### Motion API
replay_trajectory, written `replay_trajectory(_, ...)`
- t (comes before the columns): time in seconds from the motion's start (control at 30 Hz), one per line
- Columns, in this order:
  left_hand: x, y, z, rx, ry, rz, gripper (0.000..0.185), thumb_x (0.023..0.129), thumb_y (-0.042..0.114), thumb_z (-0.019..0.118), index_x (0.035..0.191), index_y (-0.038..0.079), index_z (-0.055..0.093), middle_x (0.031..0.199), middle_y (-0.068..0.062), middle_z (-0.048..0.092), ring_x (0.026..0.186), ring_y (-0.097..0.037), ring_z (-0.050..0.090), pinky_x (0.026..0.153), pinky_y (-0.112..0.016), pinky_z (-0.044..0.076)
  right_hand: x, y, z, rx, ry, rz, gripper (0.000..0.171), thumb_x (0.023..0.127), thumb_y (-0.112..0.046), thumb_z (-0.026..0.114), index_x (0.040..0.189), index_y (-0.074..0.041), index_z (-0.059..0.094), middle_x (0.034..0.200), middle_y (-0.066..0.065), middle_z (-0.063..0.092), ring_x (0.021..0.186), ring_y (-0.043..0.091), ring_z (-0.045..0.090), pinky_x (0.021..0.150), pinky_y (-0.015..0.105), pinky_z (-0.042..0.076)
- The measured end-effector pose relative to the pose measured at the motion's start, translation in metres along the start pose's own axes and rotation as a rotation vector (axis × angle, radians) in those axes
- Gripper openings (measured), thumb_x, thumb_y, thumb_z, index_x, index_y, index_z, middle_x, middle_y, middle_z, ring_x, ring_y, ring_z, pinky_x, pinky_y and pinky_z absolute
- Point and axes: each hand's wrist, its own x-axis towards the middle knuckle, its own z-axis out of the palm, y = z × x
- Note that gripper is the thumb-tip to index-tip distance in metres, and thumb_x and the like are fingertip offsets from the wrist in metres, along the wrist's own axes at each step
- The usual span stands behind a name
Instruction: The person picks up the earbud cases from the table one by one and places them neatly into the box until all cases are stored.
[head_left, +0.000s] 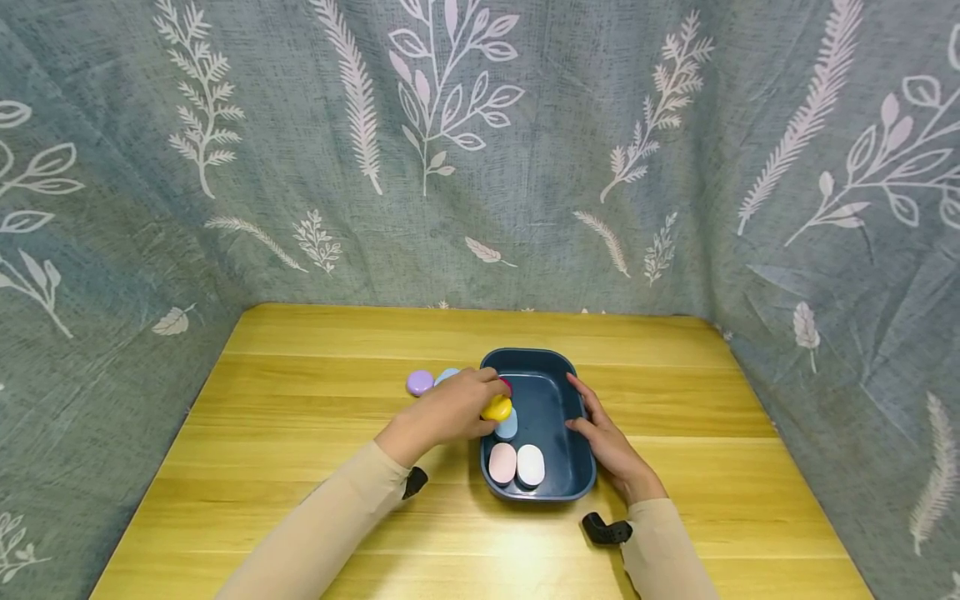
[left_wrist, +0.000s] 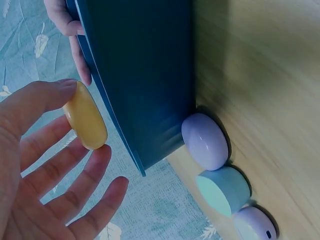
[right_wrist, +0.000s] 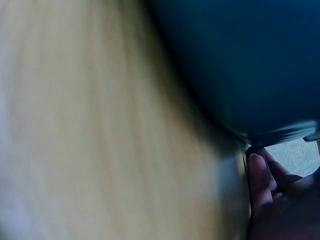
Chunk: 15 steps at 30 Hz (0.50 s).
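My left hand (head_left: 468, 404) pinches a yellow pebble-shaped case (head_left: 497, 408) between thumb and fingers, above the left side of a dark blue bin (head_left: 551, 492). The left wrist view shows that yellow case (left_wrist: 87, 117) at the thumb tip, with the other fingers spread. At the bin's right side, my right hand (head_left: 611, 442) holds the wall, thumb over the rim. Inside the bin stand a pink case (head_left: 502, 464), a white case (head_left: 530, 467) and a light blue case (head_left: 507, 427). A red case (head_left: 506, 386) is mostly hidden by my left hand.
Left of the bin, on the wooden table (head_left: 300, 433), are a lavender case (head_left: 420, 382) and a light blue case (head_left: 447, 375). Another lavender case (left_wrist: 204, 141) shows beside the bin in the left wrist view. Patterned cloth (head_left: 480, 233) surrounds the table's back and sides.
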Motion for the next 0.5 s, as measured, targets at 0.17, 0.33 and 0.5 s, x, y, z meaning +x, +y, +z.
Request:
replay_trajectory(0.17,0.0043,0.0035,0.0001,0.000,-0.009,0.021,0.036,0.092,0.025,0.078,0.125,0.014,0.069,0.113,-0.001,0.063,0.095,-0.018,0.060,0.088,-0.030,0.053,-0.0002,-0.0003,0.0003,0.006,0.000,-0.003,0.075,0.102,-0.012,0.053,0.159,-0.053,0.026,0.175,-0.005,-0.004,0.162,0.031,-0.010,0.127,0.065,0.007)
replay_trajectory(0.33,0.0073,0.0052,0.0022,0.008,-0.023,0.033,0.036,0.094,0.028,0.077,0.126,0.016,0.069,0.120,-0.001,0.064,0.101,-0.019,0.061,0.093,-0.031,0.052,0.0003,-0.0008,0.0003,0.003,-0.002,0.006,0.075,0.102,-0.013,0.054,0.159,-0.053,0.026,0.176,-0.005,-0.004,0.162,0.032,-0.009,0.127,0.066,0.007)
replay_trajectory(0.5,0.0106,0.0069,0.0043,0.005,-0.027,0.056,0.035,0.094,0.028,0.077,0.126,0.016,0.069,0.121,-0.001,0.065,0.104,-0.020,0.062,0.094,-0.032,0.053,0.0000,-0.0008,0.0005,0.006,-0.004,0.011,0.075,0.102,-0.013,0.054,0.159,-0.054,0.026,0.176,-0.004,-0.004,0.162,0.032,-0.007,0.127,0.065,0.008)
